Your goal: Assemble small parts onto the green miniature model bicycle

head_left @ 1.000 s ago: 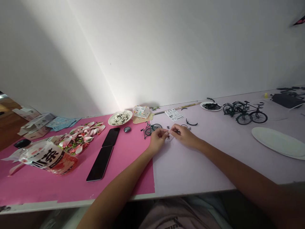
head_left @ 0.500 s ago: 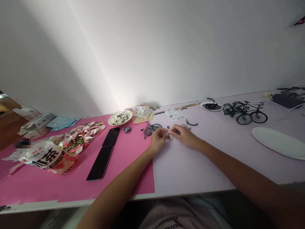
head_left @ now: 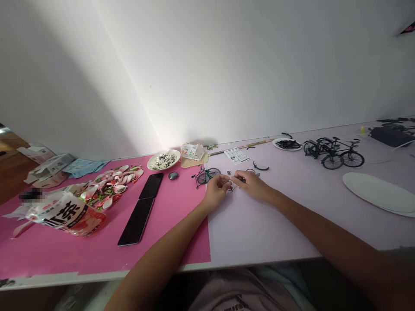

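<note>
My left hand [head_left: 215, 190] and my right hand [head_left: 250, 183] meet over the pale table [head_left: 259, 224], fingertips pinched together on a tiny dark part [head_left: 231, 186] that is too small to name. Just behind the left hand stands a small partly built green model bicycle [head_left: 205, 175]. A curved black piece [head_left: 260, 167] and other loose bits lie beyond the right hand, near a printed instruction sheet [head_left: 237, 155].
Finished model bicycles [head_left: 333, 152] stand at the right, with a plate of black parts [head_left: 287, 144] and a large white plate [head_left: 379, 192]. On the pink mat [head_left: 97, 250] lie two dark phones [head_left: 142, 207], a snack bag [head_left: 65, 214], wrappers and a bowl [head_left: 164, 160].
Both hands stay pinched together at the same spot; only the fingers shift slightly.
</note>
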A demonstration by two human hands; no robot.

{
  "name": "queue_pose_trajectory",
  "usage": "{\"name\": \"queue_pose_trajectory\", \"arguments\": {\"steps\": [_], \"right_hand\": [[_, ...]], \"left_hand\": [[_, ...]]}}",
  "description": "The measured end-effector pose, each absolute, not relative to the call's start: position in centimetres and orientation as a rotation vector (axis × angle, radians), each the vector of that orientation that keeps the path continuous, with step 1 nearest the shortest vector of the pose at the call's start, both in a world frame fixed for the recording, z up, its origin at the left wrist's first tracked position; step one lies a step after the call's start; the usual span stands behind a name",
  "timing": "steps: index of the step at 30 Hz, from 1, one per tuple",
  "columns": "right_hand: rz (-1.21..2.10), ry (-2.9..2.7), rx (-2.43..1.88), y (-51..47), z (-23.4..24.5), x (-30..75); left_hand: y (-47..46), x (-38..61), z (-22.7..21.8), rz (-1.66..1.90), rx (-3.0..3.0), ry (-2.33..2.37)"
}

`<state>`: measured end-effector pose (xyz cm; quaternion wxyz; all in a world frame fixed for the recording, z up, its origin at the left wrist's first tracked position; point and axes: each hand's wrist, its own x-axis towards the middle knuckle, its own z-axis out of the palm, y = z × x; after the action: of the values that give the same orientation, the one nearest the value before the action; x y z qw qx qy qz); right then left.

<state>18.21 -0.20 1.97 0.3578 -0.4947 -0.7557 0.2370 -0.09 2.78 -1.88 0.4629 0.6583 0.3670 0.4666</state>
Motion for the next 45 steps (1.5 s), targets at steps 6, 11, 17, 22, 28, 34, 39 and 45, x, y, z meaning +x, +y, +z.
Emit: {"name": "queue_pose_trajectory", "arguments": {"steps": [6, 11, 17, 22, 28, 34, 39, 45], "right_hand": [[0.630, -1.956, -1.308, -0.74, 2.36, 18.10], [0.668, -1.957, -1.287, -0.96, 2.43, 18.07], [0.674, -1.964, -1.298, -0.83, 2.22, 18.13], [0.692, -1.968, -1.296, -0.86, 2.31, 18.09], [0.693, -1.977, -1.310, -0.73, 2.14, 18.15], [0.696, -1.985, -1.309, -0.77, 2.17, 18.16], [0.690, -1.997, -1.304, -0.49, 1.91, 18.25], [0.691, -2.008, -1.304, -0.49, 1.84, 18.28]], "left_hand": [[2.75, -0.15, -1.91, 1.140, 1.654, 0.919], [2.76, -0.19, -1.88, 1.143, 1.675, 0.928], [2.72, -0.20, -1.79, 1.133, 1.688, 0.936], [2.72, -0.15, -1.83, 1.131, 1.676, 0.934], [2.66, -0.12, -1.78, 1.115, 1.674, 0.934], [2.73, -0.19, -1.95, 1.116, 1.667, 0.916], [2.80, -0.17, -2.06, 1.117, 1.684, 0.917], [2.75, -0.17, -2.01, 1.101, 1.682, 0.926]]}}
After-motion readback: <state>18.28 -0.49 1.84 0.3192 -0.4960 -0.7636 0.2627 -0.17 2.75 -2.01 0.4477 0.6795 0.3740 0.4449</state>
